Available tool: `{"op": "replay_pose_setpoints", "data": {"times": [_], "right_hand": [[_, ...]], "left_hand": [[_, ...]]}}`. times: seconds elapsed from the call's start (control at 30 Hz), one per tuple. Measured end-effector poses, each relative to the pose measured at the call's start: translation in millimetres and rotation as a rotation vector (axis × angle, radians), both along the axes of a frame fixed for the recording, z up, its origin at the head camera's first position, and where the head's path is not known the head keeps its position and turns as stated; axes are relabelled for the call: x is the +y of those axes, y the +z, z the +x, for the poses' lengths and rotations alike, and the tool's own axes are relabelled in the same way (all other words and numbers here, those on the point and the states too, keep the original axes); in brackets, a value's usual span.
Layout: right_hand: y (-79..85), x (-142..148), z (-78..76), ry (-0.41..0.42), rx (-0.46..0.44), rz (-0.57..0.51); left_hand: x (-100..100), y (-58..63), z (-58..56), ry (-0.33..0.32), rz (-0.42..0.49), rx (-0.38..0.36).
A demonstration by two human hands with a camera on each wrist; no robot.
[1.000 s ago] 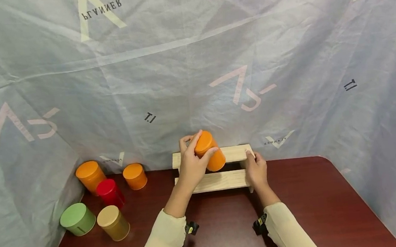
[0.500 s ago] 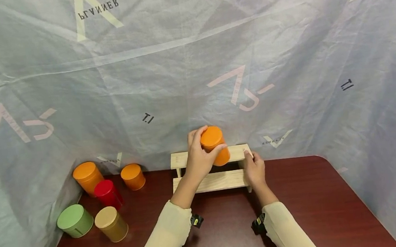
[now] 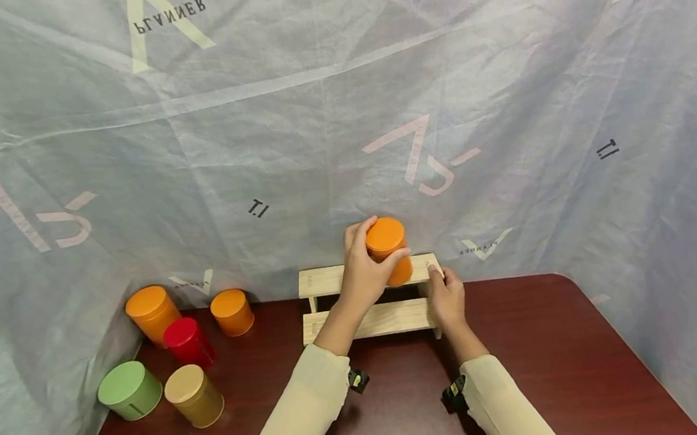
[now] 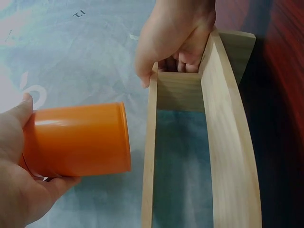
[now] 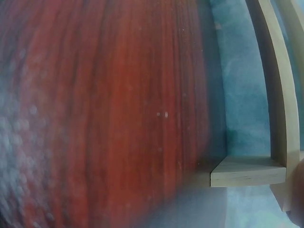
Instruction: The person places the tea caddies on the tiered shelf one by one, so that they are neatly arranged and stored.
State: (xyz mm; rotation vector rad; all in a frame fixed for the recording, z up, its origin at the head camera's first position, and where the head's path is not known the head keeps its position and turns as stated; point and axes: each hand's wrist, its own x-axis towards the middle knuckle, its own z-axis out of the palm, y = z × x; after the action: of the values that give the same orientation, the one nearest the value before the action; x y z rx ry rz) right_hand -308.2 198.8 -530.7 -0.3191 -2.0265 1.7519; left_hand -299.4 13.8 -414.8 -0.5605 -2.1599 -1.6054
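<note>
My left hand point(image 3: 364, 269) grips an orange canister point(image 3: 397, 263) near its lid, thumb on one side and fingers on the other. The canister is nearly upright above the upper step of a two-tier wooden stand point(image 3: 392, 318). In the left wrist view a gap shows between the base of the orange canister point(image 4: 90, 140) and the stand's upper board point(image 4: 150, 156). My right hand point(image 3: 448, 299) holds the right end of that upper board, thumb on top and fingers curled beneath. Only a sliver of the right hand point(image 5: 297, 194) enters the right wrist view, beside the stand point(image 5: 247, 173).
Left on the dark red table point(image 3: 532, 354) stand a tall orange canister point(image 3: 153, 315), a short orange one point(image 3: 232, 313), a red one point(image 3: 187, 342), a green one point(image 3: 131, 391) and a gold one point(image 3: 194, 396). A grey sheet point(image 3: 289, 145) hangs behind.
My left hand has moved right and slightly up with the orange canister, which has turned from tilted to nearly upright. My right hand stays on the stand.
</note>
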Motion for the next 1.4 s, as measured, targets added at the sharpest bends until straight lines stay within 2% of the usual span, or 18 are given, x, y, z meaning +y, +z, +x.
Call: {"op": "replay_pose_setpoints", "data": {"times": [0.2,0.73,1.1,1.4], "right_hand": [[-0.5,-0.4,0.5,-0.001,-0.014,0.004],[-3.2,1.4,-1.7,0.0,-0.002,-0.019],[-0.8,-0.1,1.3,0.001,-0.01,-0.004],[-1.2,1.5,-1.4,0.031,0.0,-0.015]], "left_hand": [[8.0,-3.1,-3.3,-0.011,-0.011,-0.018],[32.4,-7.4,-13.8,-0.019,-0.045,0.006],[42.8,-12.8,-20.0,-0.017,-0.04,-0.026],[50.1,-22.0,-27.9,-0.004,-0.049,0.011]]}}
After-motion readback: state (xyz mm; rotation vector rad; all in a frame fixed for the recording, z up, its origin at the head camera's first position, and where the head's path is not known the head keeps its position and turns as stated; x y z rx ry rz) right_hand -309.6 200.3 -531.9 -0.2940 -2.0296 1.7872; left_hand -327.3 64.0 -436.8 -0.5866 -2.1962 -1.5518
